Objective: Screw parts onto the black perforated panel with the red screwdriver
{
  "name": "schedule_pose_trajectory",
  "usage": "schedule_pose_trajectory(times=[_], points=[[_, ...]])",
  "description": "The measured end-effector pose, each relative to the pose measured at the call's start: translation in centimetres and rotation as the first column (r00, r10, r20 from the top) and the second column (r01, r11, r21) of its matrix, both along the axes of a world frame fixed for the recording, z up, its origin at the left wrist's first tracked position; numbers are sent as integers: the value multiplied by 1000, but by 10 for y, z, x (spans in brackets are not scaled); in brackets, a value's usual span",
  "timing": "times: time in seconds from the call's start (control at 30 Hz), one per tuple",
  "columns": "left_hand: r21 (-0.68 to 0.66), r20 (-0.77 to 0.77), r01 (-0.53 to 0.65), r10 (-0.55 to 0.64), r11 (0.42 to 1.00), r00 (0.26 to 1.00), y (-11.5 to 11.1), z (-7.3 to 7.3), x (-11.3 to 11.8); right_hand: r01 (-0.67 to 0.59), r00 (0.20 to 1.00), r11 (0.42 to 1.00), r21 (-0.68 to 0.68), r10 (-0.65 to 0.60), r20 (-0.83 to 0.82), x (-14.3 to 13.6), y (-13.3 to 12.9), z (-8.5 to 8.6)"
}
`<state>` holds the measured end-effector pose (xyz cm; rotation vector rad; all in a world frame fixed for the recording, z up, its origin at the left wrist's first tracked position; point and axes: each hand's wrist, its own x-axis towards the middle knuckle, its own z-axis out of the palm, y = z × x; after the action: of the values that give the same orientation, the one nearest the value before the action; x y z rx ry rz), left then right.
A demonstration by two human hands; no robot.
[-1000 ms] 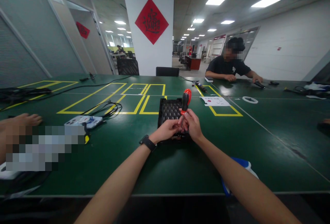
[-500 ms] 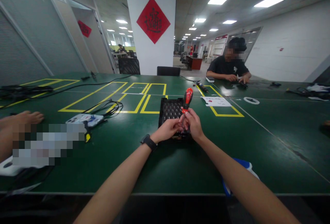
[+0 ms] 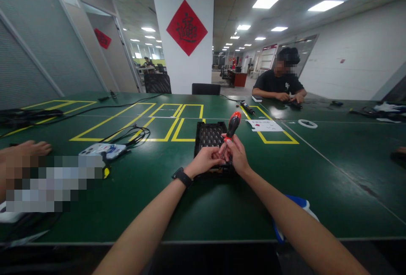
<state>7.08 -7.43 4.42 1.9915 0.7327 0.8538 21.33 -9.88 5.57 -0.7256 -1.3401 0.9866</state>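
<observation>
In my right hand (image 3: 237,155) is a red and black screwdriver (image 3: 234,124), gripped low near its red collar. The handle leans up and to the right, and the metal shaft points down toward my left fingers. My left hand (image 3: 205,159) is closed in a pinch at the lower end of the shaft; whatever lies between its fingertips is too small to make out. Under and behind both hands lies an open black bit case (image 3: 209,133) with rows of small metal bits. Its near part is partly covered by my hands.
Left of me, another person's hand (image 3: 34,148) rests by a phone-like device (image 3: 106,150) with cables. A white paper (image 3: 264,125), a pen-like tool (image 3: 249,109) and a white ring (image 3: 307,123) lie beyond. A blue-white item (image 3: 298,202) is beside my right forearm. A co-worker (image 3: 281,83) sits opposite.
The screwdriver handle has tipped to the right, from nearly upright to a clear slant. Both hands stay close together over the near end of the case. The view has shifted slightly.
</observation>
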Motion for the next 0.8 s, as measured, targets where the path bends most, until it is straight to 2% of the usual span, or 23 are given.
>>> schedule_pose_trajectory(times=[0.1,0.17,0.33,0.43,0.53,0.67,0.8], points=[[-81,51,71,-67,994,996,0,-2,0,-10,1000,1000,-14,10,4,1,1,-1],[-83,42,70,-67,994,997,1,-3,1,1,1000,1000,-13,-1,11,0,2,-1],[27,-13,-70,71,997,997,4,-7,2,31,999,999,26,-31,16,-1,1,-1],[66,-24,-100,102,993,995,5,-8,1,27,1000,999,37,-27,14,-2,1,-1],[50,-13,-48,48,998,999,3,-6,0,22,1000,999,39,-22,8,-1,1,-2],[24,0,110,-110,994,994,-2,1,0,4,1000,1000,17,-4,-1,0,3,-2],[14,1,159,-159,987,987,-5,6,0,-7,1000,1000,-6,7,0,1,3,-1]])
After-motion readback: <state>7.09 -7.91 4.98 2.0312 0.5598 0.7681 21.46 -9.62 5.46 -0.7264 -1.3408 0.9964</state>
